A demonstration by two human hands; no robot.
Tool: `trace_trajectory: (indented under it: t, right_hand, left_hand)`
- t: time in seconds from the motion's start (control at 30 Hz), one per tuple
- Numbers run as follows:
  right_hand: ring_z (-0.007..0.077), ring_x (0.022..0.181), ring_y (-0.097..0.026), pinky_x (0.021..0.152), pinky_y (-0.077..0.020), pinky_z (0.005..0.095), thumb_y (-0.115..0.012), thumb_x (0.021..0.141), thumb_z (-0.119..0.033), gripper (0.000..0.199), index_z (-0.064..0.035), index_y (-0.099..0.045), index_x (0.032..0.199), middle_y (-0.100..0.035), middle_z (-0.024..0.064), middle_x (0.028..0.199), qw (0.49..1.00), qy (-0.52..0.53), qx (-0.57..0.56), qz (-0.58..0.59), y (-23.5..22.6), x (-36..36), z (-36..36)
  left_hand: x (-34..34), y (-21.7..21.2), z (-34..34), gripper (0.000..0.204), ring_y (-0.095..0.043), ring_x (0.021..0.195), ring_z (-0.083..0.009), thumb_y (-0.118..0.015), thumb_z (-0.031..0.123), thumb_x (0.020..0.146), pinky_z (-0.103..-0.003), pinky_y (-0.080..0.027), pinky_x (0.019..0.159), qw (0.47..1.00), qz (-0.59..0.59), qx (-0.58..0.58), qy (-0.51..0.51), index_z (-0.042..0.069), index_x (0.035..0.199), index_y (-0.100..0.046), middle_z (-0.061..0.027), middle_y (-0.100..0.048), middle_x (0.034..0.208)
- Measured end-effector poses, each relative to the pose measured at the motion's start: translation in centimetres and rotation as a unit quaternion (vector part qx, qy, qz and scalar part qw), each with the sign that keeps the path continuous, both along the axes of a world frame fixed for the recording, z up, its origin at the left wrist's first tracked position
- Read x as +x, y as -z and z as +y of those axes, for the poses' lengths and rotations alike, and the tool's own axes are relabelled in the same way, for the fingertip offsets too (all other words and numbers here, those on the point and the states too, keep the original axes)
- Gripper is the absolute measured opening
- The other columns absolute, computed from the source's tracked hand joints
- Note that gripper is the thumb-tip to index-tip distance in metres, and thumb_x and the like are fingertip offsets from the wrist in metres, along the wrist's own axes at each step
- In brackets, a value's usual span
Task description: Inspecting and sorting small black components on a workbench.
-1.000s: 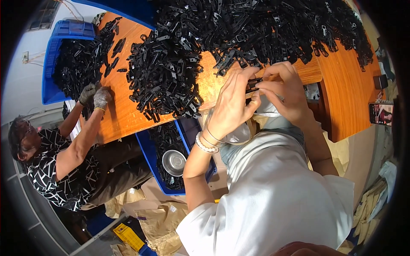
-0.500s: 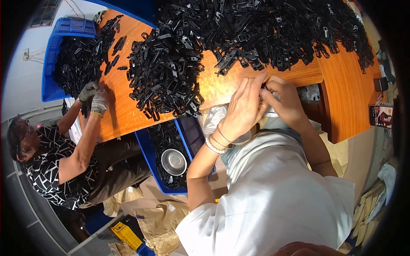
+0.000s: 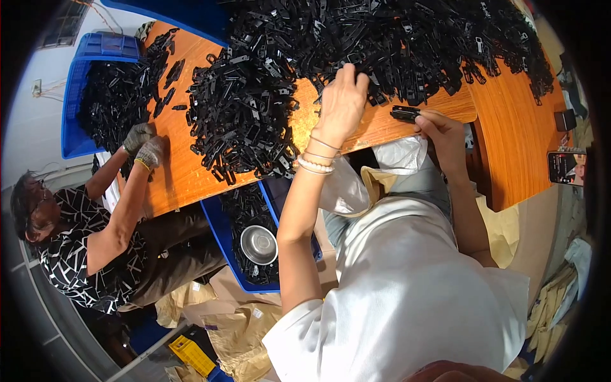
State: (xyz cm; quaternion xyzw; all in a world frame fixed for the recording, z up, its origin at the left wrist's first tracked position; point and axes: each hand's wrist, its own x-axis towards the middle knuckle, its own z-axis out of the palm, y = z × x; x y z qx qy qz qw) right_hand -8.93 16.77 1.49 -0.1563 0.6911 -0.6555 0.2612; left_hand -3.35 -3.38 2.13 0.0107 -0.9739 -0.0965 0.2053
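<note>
A dense heap of small black plastic parts [image 3: 407, 48], long and narrow with looped ends, covers the far side of the wooden table. At its near edge is my left hand [image 3: 344, 99], fingers bent down and drawn together; the fingertips are hidden, so what they pinch cannot be made out. My right hand [image 3: 444, 132] is closed, thumb and fingers pinching one end of a black plastic part [image 3: 405, 113] above the table's near edge. That part looks like several slim strips side by side. Across my lap lies a translucent plastic bag [image 3: 347, 191].
A second mound of black parts [image 3: 238, 118] lies to the left. Below it, a blue crate [image 3: 232, 267] holds more parts and a metal bowl [image 3: 259, 244]. At far left a gloved co-worker [image 3: 83, 235] works beside another blue crate [image 3: 71, 121]. A phone [image 3: 566, 168] stands at right.
My hands have come apart. The left went forward to the heap's edge; the right moved slightly right, and the black part in it now shows plainly.
</note>
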Motion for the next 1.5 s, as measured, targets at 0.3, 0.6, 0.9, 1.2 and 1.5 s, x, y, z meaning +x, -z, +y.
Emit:
trace_trajectory:
  t: [0.3,0.6,0.9,1.2,1.5]
  right_hand:
    - [0.0061,0.056,-0.048,0.054,-0.0384,0.0184,-0.056,0.079,-0.007,0.012,0.0038,-0.061,0.082,-0.056,0.0036,0.068,0.990,0.035,-0.083,-0.110,-1.0,0.4,-1.9]
    - [0.0085,0.059,-0.052,0.055,-0.0395,0.0188,-0.055,0.081,-0.007,0.013,0.0045,-0.060,0.081,-0.056,0.0049,0.066,0.994,0.022,-0.100,-0.038,-1.7,1.9,-3.4]
    - [0.0072,0.060,-0.055,0.055,-0.0420,0.0185,-0.056,0.081,-0.008,0.012,0.0039,-0.059,0.081,-0.058,0.0053,0.067,0.994,0.015,-0.109,-0.011,-1.3,2.4,-3.1]
    - [0.0055,0.063,-0.053,0.053,-0.0395,0.0166,-0.060,0.077,-0.004,0.009,0.0035,-0.058,0.082,-0.055,0.0011,0.068,0.994,-0.044,-0.073,0.062,-0.5,2.6,-3.0]
    - [0.0098,0.064,-0.056,0.051,-0.0410,0.0196,-0.058,0.079,-0.006,0.018,0.0046,-0.056,0.094,-0.060,0.0070,0.077,0.981,-0.051,-0.143,-0.118,-1.1,3.7,-3.4]
  left_hand:
    - [2.8,-0.1,2.4,0.009,-0.062,0.069,-0.0164,-0.055,0.003,0.081,-0.023,-0.051,0.062,0.688,0.103,0.716,-0.063,-0.002,0.077,-0.049,-0.0064,-0.058,0.070]
    - [4.4,-0.2,3.8,0.023,-0.062,0.074,-0.0173,-0.046,0.016,0.088,-0.027,-0.052,0.068,0.637,0.040,0.769,-0.034,-0.006,0.087,-0.054,-0.0106,-0.061,0.079]
    - [5.4,-0.1,3.6,0.031,-0.062,0.075,-0.0183,-0.040,0.021,0.091,-0.027,-0.049,0.071,0.694,-0.011,0.719,-0.034,-0.006,0.087,-0.053,-0.0151,-0.062,0.079]
    - [5.3,-1.2,4.0,0.021,-0.057,0.057,-0.0093,-0.062,0.017,0.079,-0.020,-0.046,0.053,0.682,-0.031,0.731,-0.027,-0.003,0.083,-0.056,-0.0072,-0.061,0.069]
    - [5.6,-1.4,3.6,0.015,-0.041,0.045,-0.0032,-0.065,0.016,0.076,-0.017,-0.027,0.040,0.663,-0.029,0.747,-0.044,0.002,0.074,-0.058,0.0002,-0.053,0.057]
